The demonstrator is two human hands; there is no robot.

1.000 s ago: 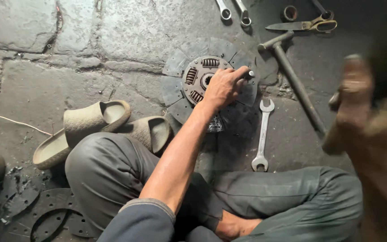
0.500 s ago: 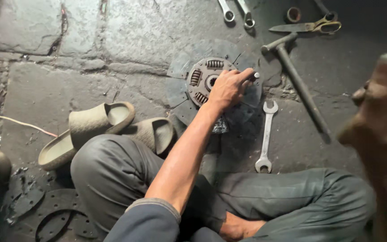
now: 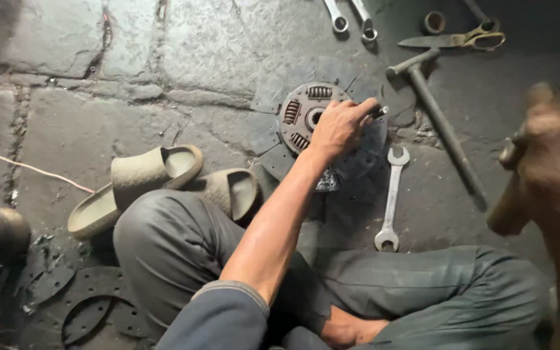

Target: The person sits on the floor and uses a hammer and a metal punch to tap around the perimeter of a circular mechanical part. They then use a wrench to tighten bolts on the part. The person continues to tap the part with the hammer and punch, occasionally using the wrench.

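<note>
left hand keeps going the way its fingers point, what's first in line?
Likely the hammer. The left hand, on the clutch disc gripping a small punch, points up-right toward its head; depth is unclear.

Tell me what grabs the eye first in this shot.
The left hand pressing a thin punch-like tool onto a round clutch disc on the stone floor, upper centre. At the right edge the right hand is raised and blurred, gripping what looks like a handle. A spanner lies just right of the disc, with a hammer beyond it and pale slippers to the left.
</note>
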